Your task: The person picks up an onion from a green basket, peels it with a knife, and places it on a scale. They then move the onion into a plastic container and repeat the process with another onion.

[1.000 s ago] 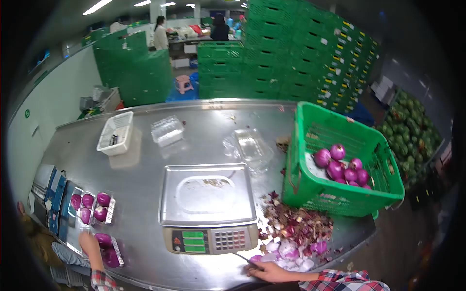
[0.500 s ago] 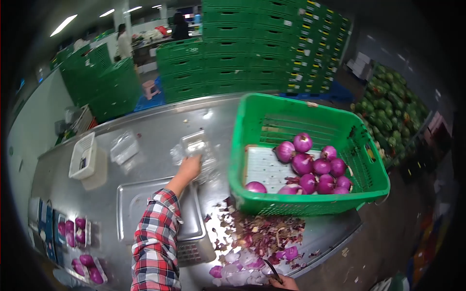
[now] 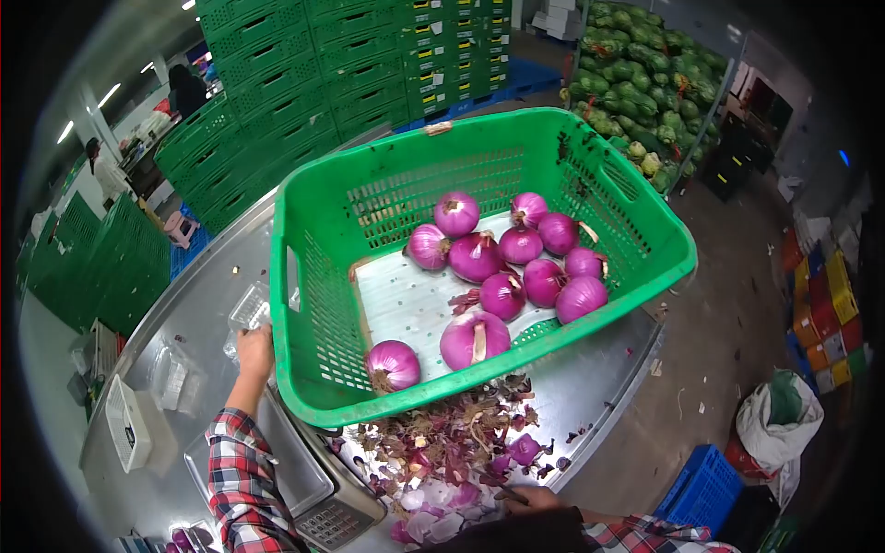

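My left hand (image 3: pixel 255 350) is at the left end of the green crate, its fingers closed on the near edge of a clear plastic tray (image 3: pixel 249 306). Down at the front, my right hand (image 3: pixel 536 500) is wrapped around the dark handle of a knife (image 3: pixel 510 495); its blade is hard to make out. Several purple onions (image 3: pixel 477 256) lie in the green crate (image 3: pixel 484 382). Dry onion skins and roots (image 3: pixel 433 438) are heaped in front of it. Pale and purple peelings (image 3: pixel 442 516) lie beside my right hand.
A weighing scale (image 3: pixel 336 518) with a metal pan stands left of the peelings. Farther left are a white basket (image 3: pixel 124 424) and more clear packaging (image 3: pixel 173 376). Stacked green crates (image 3: pixel 277 83), a bin of green vegetables (image 3: pixel 645 83) and a blue crate (image 3: pixel 701 493) surround the metal table.
My view has swung right and closer to the green crate. My left hand stays at the clear trays, its fingers now on one. My right hand still holds the knife.
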Motion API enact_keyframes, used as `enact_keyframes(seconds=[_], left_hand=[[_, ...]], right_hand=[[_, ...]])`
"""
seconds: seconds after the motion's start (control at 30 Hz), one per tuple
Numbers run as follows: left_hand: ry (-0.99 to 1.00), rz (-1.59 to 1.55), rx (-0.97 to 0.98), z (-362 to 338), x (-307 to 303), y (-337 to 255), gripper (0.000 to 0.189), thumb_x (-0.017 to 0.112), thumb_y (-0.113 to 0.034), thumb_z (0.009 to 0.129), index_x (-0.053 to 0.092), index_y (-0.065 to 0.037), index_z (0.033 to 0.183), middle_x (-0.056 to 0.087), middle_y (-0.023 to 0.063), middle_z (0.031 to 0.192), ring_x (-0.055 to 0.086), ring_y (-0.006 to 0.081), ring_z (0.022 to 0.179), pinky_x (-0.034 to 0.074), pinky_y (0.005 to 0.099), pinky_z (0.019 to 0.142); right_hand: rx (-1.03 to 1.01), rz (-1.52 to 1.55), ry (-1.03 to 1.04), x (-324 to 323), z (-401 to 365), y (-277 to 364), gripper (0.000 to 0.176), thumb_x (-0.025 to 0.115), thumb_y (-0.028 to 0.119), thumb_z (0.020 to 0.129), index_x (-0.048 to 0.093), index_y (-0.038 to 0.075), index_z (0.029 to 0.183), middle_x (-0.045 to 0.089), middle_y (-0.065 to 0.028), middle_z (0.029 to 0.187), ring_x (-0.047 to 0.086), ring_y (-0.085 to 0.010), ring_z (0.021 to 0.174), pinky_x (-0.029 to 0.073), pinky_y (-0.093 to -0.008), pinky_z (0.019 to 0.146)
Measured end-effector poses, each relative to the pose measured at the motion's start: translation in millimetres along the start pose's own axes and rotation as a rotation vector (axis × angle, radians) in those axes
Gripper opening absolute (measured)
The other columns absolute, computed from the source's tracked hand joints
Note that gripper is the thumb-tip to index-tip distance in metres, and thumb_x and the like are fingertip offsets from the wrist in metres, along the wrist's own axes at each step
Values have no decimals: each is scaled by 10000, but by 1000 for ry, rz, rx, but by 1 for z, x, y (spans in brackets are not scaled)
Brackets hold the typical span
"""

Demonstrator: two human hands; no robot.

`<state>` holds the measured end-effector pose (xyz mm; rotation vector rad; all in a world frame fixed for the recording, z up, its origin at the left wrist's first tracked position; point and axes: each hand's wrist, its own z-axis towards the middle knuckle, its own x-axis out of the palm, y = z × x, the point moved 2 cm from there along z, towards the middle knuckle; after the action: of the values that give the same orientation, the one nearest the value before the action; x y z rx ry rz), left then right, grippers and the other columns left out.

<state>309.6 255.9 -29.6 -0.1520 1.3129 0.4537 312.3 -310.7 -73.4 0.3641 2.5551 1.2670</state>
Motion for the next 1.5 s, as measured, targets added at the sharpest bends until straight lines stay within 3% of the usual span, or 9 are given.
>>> enact_keyframes(seconds=[0.23, 0.4, 0.53, 0.7, 0.8, 0.93, 1.1, 1.27, 1.5], left_hand=[[-362, -128, -1, -73, -108, -41, 100, 600, -32, 729, 556, -12, 816, 567, 135, 792, 540, 310, 813, 395, 407, 802], [83, -100, -128, -194, -117, -32, 235, 621, -32, 717, 577, -12, 947, 564, 158, 866, 525, 334, 860, 390, 414, 839], [310, -45, -191, -219, -170, -65, 271, 652, -70, 721, 580, -6, 974, 575, 169, 889, 531, 339, 852, 410, 412, 822], [-79, -249, -443, -132, -238, -97, 254, 630, -52, 748, 584, 11, 990, 587, 161, 962, 563, 323, 890, 429, 360, 815], [-115, -307, -174, -43, -262, -146, 245, 618, -38, 752, 583, 13, 989, 586, 160, 968, 571, 300, 905, 434, 345, 805], [392, -331, 69, 61, -226, -212, 351, 665, -198, 752, 569, -9, 1032, 593, 158, 995, 574, 318, 941, 453, 365, 803], [1144, 132, 202, 83, -97, -244, 886, 700, -609, 579, 440, -54, 1219, 596, 166, 1009, 589, 322, 940, 472, 391, 799], [1190, -20, 63, 65, -48, -257, 884, 739, -578, 501, 457, -78, 1174, 553, 212, 1045, 573, 338, 962, 473, 386, 804], [1063, -51, 131, 65, -45, -268, 787, 716, -537, 500, 523, -109, 1131, 572, 210, 977, 588, 359, 876, 477, 390, 798]], right_hand=[[-44, -35, -118, -9, -13, 11, 307, 520, 228, 863, 569, 77, 1126, 634, -118, 843, 617, -205, 735, 485, -309, 690], [89, -119, -223, -49, -27, 12, 256, 555, 147, 841, 584, 62, 1081, 639, -114, 826, 629, -202, 716, 487, -282, 648], [-153, -140, -365, -84, -21, -22, 198, 570, 87, 819, 605, 18, 1001, 635, -144, 861, 637, -245, 724, 489, -306, 634], [-187, -123, -305, -122, -23, -31, 212, 585, 120, 829, 614, 40, 1023, 639, -119, 875, 622, -190, 748, 483, -295, 666], [-181, -144, -229, -130, -20, -51, 230, 580, 155, 842, 616, 65, 1050, 638, -104, 896, 617, -178, 786, 481, -306, 697], [-171, -192, -44, -129, -13, -72, 299, 568, 223, 847, 575, 161, 1139, 634, -94, 928, 619, -215, 829, 478, -330, 743], [-182, -129, 161, -141, -9, -51, 339, 541, 190, 852, 541, 108, 1181, 613, -62, 965, 586, -162, 890, 453, -303, 803], [412, 413, 319, -92, 8, -161, 344, 535, 152, 845, 531, 73, 1180, 603, -57, 980, 575, -154, 909, 448, -287, 811], [-280, 27, 32, -122, -9, -88, 279, 588, 118, 814, 572, 77, 1089, 608, -85, 918, 582, -198, 835, 461, -293, 776]])
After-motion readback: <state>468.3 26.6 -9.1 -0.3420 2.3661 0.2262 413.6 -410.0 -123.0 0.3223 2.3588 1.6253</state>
